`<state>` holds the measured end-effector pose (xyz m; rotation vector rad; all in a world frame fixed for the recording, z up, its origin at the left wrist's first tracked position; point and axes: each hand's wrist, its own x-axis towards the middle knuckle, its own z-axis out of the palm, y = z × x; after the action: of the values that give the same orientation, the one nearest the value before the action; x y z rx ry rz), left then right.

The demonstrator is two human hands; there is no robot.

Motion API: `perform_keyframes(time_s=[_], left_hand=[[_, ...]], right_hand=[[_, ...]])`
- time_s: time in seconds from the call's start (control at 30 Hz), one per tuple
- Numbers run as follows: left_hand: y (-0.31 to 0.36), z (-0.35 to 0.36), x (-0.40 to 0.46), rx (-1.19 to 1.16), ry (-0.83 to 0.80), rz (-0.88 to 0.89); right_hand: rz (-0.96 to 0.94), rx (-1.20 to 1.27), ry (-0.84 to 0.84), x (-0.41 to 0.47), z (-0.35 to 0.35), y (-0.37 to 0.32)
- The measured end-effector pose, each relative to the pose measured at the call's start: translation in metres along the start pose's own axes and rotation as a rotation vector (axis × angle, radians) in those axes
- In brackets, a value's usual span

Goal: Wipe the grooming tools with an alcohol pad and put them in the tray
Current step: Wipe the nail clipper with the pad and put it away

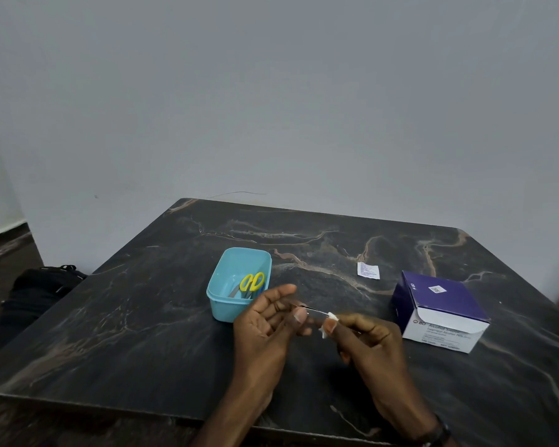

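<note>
A thin metal grooming tool (315, 310) is held level above the dark table. My left hand (268, 321) pinches its left end between thumb and fingers. My right hand (365, 337) pinches a white alcohol pad (329, 322) around the tool's right end. The light blue tray (220, 304) stands just behind my left hand. Yellow-handled scissors (251, 282) lie inside it, with another tool partly hidden beside them.
A purple and white alcohol swab box (439, 309) stands open at the right. A torn white pad wrapper (368, 271) lies behind it on the marble-patterned table (142, 317). A dark bag (36, 291) sits on the floor at the left.
</note>
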<state>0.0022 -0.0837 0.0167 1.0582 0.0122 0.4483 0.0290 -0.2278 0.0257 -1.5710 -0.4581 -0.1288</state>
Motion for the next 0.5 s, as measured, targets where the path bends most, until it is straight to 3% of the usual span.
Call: perform_keyframes(time_s=[0.2,0.5], left_hand=[[0.0002,-0.0021,0.0017,-0.095,-0.005,0.062],[0.0001,-0.0006,-0.0011,0.052,0.042,0.121]], right_hand=[[0.059,-0.045,-0.196,-0.0021,0.0042,0.0018],[0.145,-0.057,-0.168,0.0001,0.0012,0.0035]])
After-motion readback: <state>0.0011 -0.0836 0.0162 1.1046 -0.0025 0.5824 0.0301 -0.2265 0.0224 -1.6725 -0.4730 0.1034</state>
